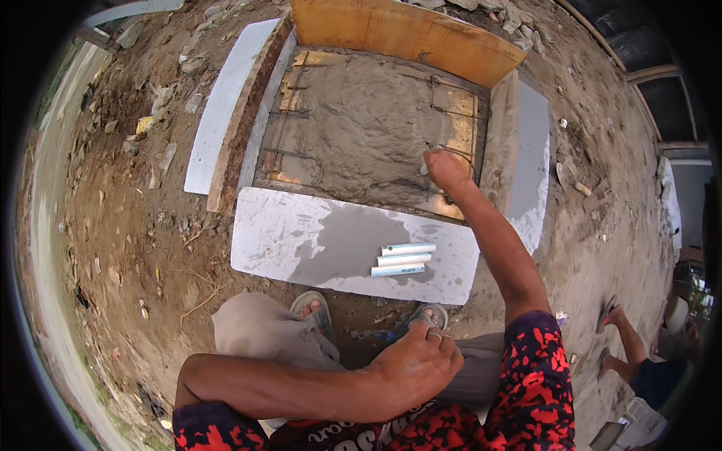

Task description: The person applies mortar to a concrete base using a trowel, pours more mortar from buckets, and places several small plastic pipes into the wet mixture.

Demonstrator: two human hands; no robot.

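Grey wet concrete fills much of a shallow box form, with steel bars showing along its sides. At the form's near right, my right hand is closed low over the concrete. A small pale piece shows beside its fingers, but I cannot make out what it is. My left hand rests by my right knee, its fingers curled and their inner side hidden. Three short white pipes lie side by side on a white board smeared with wet grey, in front of the form.
An upright plywood panel closes the form's far side. Wooden boards line its left, another board its right. A trowel lies on the dirt to the right. Another person's legs show at the lower right. Stones lie scattered at left.
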